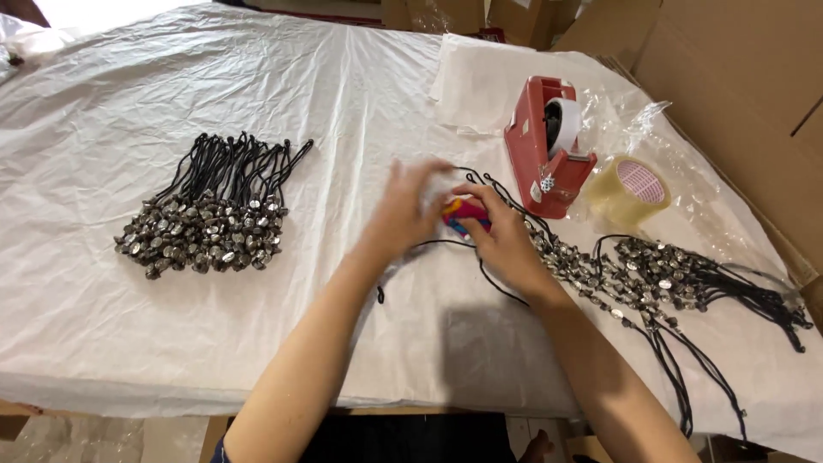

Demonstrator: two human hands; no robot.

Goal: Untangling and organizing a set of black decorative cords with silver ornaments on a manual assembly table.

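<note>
Both hands meet mid-tabletop (103, 283): right hand (501, 236) pinches a pink-blue card (463, 214); blurred left hand (407, 206) curls beside it, grip unclear. Cord (446, 243) loops beneath; tape dispenser (549, 146) beyond the right hand.

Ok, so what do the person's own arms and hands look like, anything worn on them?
Both forearms are bare, with no sleeves reaching them. The left hand is motion-blurred, the right hand sharper; neither shows gloves, and no rings, watch or bracelets can be made out. A bit of dark blue clothing shows at the bottom edge.
</note>
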